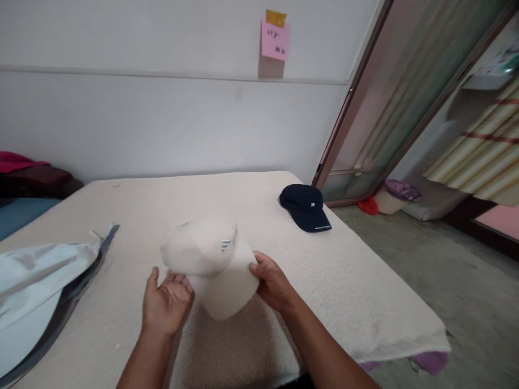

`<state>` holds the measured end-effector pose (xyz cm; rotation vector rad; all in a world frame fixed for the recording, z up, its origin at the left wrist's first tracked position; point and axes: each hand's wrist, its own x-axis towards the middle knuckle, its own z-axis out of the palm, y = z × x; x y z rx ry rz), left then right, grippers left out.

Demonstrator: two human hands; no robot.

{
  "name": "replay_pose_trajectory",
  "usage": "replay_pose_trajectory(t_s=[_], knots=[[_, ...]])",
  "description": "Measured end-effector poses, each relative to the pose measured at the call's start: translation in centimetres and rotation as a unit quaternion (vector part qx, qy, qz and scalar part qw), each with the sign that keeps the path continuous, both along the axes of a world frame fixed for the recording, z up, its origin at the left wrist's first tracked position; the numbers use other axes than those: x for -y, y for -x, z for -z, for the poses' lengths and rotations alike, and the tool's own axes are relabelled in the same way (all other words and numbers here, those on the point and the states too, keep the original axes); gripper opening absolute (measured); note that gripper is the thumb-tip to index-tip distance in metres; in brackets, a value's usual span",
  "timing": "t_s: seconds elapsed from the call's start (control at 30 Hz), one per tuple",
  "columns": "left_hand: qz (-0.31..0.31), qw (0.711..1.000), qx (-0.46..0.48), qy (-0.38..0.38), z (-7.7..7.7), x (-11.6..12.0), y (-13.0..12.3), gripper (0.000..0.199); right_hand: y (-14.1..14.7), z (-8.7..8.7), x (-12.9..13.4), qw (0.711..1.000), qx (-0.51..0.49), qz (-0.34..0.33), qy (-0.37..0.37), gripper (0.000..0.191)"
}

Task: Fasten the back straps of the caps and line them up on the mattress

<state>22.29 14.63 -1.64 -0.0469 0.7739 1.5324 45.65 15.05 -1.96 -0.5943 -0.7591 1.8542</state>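
A cream baseball cap (194,248) with a small striped logo is held over the middle of the cream cloth-covered table (340,302), its brim towards me. My right hand (272,280) pinches the right edge of the brim between thumb and fingers. Palm up at the cap's lower left, my left hand (167,302) has its thumb and fingers apart; its fingertips are beside or just under the cap's edge. A navy cap (304,206) with a small white logo lies at the table's back right.
White and grey caps or cloth items (44,281) lie stacked at the left edge. Behind the table stands a white wall (170,124) with a pink note (275,40). A bin (395,195) is on the floor at right.
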Motion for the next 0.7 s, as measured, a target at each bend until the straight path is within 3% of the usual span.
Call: replay_pose_trajectory(t_s=[0.1,0.23,0.4,0.57,0.7], knots=[[0.074,0.997,-0.022,0.001,0.2,0.4,-2.1,0.047,-1.5,-0.2,-2.7,0.996,-0.013,0.082,-0.010,0.037],[0.165,0.986,-0.024,-0.012,0.1,0.8,-3.4,0.038,-4.4,-0.3,-8.1,0.980,-0.025,0.194,-0.037,0.033],[0.175,0.984,-0.035,0.019,0.1,0.7,-3.5,0.030,-8.8,1.7,-14.2,0.953,0.039,0.301,-0.003,0.028],[0.165,0.984,-0.047,0.048,0.0,0.6,-3.7,0.023,-11.5,5.1,-15.7,0.939,0.076,0.328,0.068,0.020],[0.153,0.986,-0.050,0.050,0.0,0.6,-3.8,0.019,-11.7,6.1,-15.5,0.933,0.107,0.331,0.091,0.020]])
